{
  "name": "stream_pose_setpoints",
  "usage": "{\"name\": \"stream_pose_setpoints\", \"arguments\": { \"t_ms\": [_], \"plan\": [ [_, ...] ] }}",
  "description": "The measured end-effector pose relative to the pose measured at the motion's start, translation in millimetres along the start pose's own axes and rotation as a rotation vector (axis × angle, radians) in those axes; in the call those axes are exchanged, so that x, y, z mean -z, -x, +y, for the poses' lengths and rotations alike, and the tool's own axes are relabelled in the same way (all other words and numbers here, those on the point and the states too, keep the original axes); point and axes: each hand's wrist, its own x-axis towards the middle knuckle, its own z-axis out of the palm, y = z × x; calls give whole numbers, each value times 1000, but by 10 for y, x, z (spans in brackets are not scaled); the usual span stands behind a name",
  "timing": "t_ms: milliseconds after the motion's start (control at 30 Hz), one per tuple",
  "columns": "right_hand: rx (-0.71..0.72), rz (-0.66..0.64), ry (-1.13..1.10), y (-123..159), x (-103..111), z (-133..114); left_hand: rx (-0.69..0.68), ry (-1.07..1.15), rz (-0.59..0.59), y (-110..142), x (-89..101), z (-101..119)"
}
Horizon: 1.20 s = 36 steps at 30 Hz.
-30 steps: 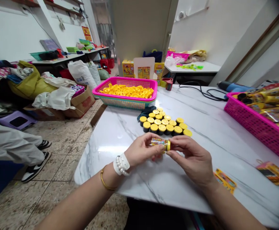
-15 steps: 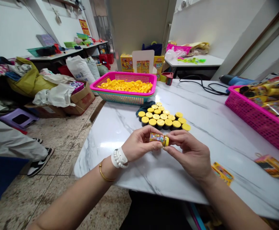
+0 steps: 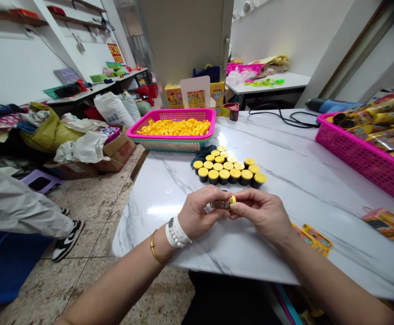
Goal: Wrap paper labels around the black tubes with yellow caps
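A small jar (image 3: 220, 203) with a patterned wrap and a yellow lid lies on its side between my two hands, just above the table. My left hand (image 3: 200, 210) is closed around its body and hides part of it. The fingertips of my right hand (image 3: 262, 210) pinch the yellow-lidded end. Beyond them, several dark jars with yellow lids (image 3: 224, 174) stand upright in close rows on the white marbled table (image 3: 169, 180). To the right of my right hand lie flat, colourful printed cards (image 3: 317, 239).
A pink basket (image 3: 139, 133) of yellow plastic pieces (image 3: 179, 127) sits at the back left. A larger pink basket (image 3: 362, 167) of wrapped jars (image 3: 382, 131) stands right, near a blue heat gun (image 3: 332, 106) and black cord. On the left, a person's leg (image 3: 24, 203) shows.
The view has shifted slightly. The jar has turned in my hands, and my left fingers now cover more of it. My right fingertips remain at the lid.
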Motion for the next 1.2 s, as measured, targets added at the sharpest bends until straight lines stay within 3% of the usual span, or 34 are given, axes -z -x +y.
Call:
{"name": "stream_pose_setpoints", "arguments": {
  "t_ms": [167,367,467,667,800,933,1133,1200],
  "plan": [
    [46,-25,-93,-15,-10,-14,179,223,5,-36,7,23],
    [-88,-157,-188,-11,64,-21,425,622,-73,-64,41,62],
    [-119,-190,-171,-2,80,-6,474,664,-156,-60,49,52],
    [71,-159,-190,31,71,24,542,729,-251,-96,93,37],
    [92,-197,-27,67,59,-3,610,765,-269,-102,79,15],
    [207,-186,47,93,55,-26,669,853,-323,-70,44,-20],
    [64,-260,-44,98,101,-27,692,811,-370,-44,30,-56],
    [87,-253,-40,108,108,-35,706,826,-383,-47,24,-47]
  ]
}}
